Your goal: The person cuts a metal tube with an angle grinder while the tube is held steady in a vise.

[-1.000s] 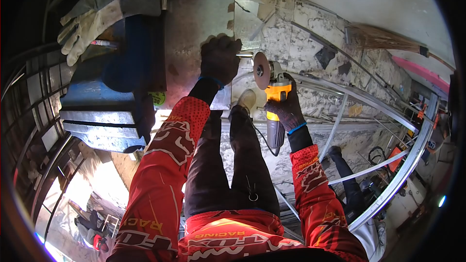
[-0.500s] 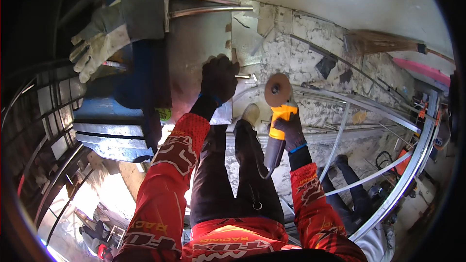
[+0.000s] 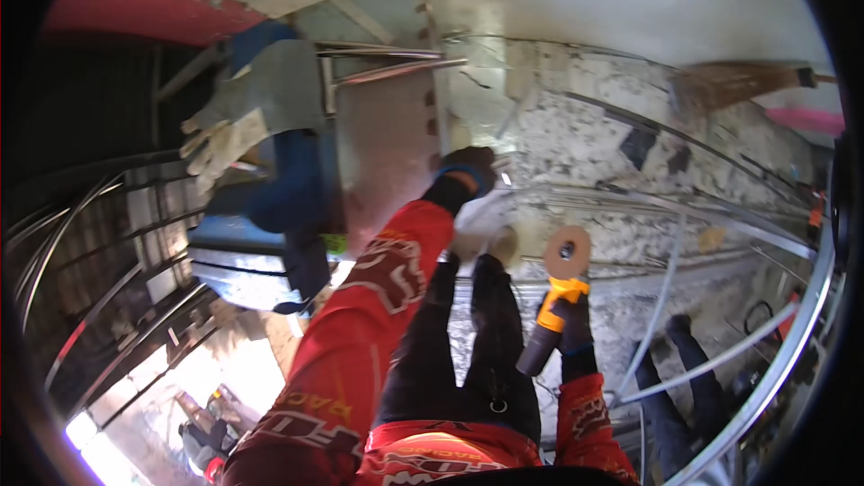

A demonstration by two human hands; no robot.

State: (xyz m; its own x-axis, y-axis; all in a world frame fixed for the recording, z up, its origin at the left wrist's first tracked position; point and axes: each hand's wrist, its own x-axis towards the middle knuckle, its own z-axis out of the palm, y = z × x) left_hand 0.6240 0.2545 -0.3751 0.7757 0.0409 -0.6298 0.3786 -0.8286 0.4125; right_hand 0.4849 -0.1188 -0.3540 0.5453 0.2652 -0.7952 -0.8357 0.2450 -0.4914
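My right hand [image 3: 572,324], in a dark glove, is wrapped round the body of a yellow and black angle grinder [image 3: 553,310]. The grinder's round brown disc [image 3: 567,252] points away from me. My left hand [image 3: 468,166], also dark-gloved, reaches forward past the right edge of a metal sheet [image 3: 382,135]. Close to its fingers is a small shiny metal piece [image 3: 506,178]; whether the hand grips it is hidden by blur and the hand's angle.
A blue vise [image 3: 243,256] with pale work gloves [image 3: 279,85] on top stands at left. Long metal bars [image 3: 720,216] and a curved metal frame [image 3: 792,342] lie at right. Another person's legs [image 3: 693,369] show at lower right, and another person [image 3: 211,445] at lower left.
The view has shifted, so the surroundings sit further right and lower. My left arm has stretched forward and to the right, and the grinder is lower, nearer my body.
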